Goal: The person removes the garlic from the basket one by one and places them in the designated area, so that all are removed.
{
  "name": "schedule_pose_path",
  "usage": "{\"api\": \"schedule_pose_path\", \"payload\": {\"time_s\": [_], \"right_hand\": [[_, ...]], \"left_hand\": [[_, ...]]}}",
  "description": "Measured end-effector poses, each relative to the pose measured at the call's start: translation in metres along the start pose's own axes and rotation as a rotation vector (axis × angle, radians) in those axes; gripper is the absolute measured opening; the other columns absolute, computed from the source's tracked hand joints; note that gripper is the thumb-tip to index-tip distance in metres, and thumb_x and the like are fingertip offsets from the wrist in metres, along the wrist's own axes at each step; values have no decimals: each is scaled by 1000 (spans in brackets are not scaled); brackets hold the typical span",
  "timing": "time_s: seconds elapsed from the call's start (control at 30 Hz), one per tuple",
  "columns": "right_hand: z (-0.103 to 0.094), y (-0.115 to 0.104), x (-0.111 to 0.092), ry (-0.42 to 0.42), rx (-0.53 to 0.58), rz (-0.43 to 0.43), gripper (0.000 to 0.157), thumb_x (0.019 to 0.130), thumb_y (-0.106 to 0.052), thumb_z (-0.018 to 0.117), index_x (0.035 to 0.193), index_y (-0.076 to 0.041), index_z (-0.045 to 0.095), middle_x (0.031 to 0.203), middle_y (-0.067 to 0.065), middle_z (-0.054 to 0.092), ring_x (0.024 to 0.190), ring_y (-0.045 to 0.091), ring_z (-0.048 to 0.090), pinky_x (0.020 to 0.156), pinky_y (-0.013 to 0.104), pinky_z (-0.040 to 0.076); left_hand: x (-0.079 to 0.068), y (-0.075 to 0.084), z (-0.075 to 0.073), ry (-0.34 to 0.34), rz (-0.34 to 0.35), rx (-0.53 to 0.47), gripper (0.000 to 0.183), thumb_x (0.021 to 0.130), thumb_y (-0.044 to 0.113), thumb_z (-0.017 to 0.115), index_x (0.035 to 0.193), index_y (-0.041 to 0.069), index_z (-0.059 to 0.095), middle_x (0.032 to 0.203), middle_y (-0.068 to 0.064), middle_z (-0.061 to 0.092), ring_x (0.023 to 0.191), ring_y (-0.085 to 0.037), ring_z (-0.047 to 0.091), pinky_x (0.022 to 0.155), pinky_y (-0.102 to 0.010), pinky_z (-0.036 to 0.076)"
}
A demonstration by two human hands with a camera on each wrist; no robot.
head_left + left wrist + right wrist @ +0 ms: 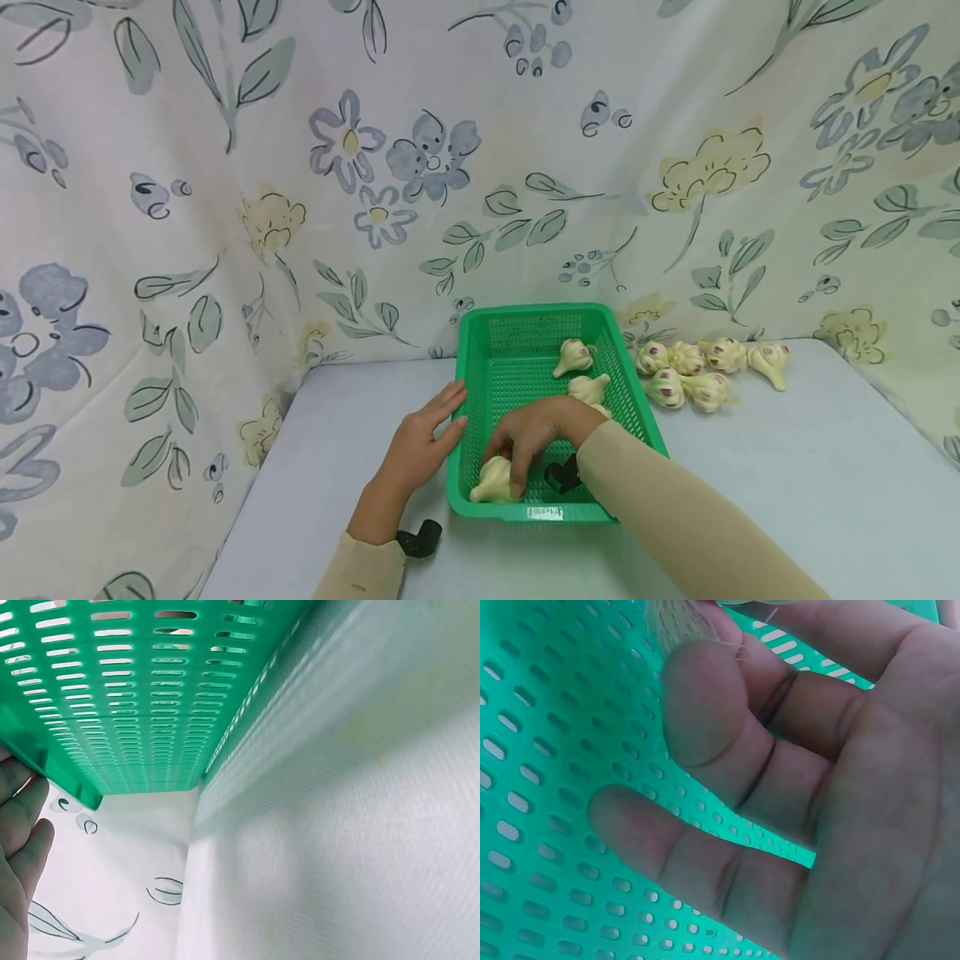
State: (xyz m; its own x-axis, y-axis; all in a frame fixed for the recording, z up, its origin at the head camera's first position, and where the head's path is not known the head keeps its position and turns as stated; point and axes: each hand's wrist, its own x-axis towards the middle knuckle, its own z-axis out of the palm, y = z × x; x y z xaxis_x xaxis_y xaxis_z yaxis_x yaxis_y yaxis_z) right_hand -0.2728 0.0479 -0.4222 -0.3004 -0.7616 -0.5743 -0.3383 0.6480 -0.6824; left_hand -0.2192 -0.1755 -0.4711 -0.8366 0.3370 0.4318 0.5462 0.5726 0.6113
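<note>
A green perforated plastic basket (534,312) stands on the table in the head view. My left hand (420,446) rests its straight fingers against the basket's left rim; the left wrist view shows them beside the slotted side wall (120,697). Reaching inside, my right hand (538,427) grips a garlic bulb (493,481) low in the near left corner, its stem pointing left. In the right wrist view, curled fingertips (705,701) meet the bulb's root tuft (676,626), while most of the bulb lies out of frame. Further garlic bulbs (575,356) lie along the basket's right side, partly hidden by my right hand.
Several garlic bulbs (686,358) sit grouped on the white tabletop (787,467), right of the basket. Behind the table hangs a floral curtain (525,167). Black wrist mounts (420,539) show at both wrists.
</note>
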Motion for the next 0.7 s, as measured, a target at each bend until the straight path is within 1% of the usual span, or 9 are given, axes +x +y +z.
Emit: {"api": "schedule_pose_path", "payload": {"time_s": [0.07,0.17,0.27,0.33,0.5,0.7], "right_hand": [[0,-1,0,0,3,0,61,73,-21,82,132,-20,63,98,-9,69,86,4,61,76,21,55],[-1,-1,-1,20,-10,-5,56,72,-24,84,125,-24,64,101,-10,66,89,5,60,80,21,53],[-1,-1,-2,44,-8,-18,51,71,-25,85,117,-27,63,105,-11,64,93,5,59,83,21,52],[-1,0,-3,51,18,-30,49,70,-24,85,113,-26,61,106,-10,64,94,6,58,83,22,52],[-1,1,-4,61,91,-50,50,68,-19,83,111,-23,58,103,-5,66,90,10,59,79,25,53],[-1,1,-6,111,117,-68,54,66,-17,84,113,-23,57,103,-4,67,88,13,60,77,27,53]], "left_hand": [[0,0,0,1,2,1,45,101,30,57,142,10,54,152,7,44,142,-15,39,112,-46,40],[0,0,0,0,-2,3,46,101,30,57,142,11,54,152,8,44,142,-15,39,112,-45,40],[0,0,0,-1,3,11,45,101,29,57,142,11,54,152,6,44,142,-16,40,111,-46,41],[1,0,0,-3,5,13,45,101,29,56,142,10,54,152,5,44,142,-17,40,111,-46,41],[1,1,0,-8,-4,4,45,101,29,56,142,10,54,152,6,44,142,-15,39,112,-46,40],[1,-1,0,-6,5,3,45,101,28,56,143,10,53,152,5,44,142,-16,40,111,-46,41]]}}
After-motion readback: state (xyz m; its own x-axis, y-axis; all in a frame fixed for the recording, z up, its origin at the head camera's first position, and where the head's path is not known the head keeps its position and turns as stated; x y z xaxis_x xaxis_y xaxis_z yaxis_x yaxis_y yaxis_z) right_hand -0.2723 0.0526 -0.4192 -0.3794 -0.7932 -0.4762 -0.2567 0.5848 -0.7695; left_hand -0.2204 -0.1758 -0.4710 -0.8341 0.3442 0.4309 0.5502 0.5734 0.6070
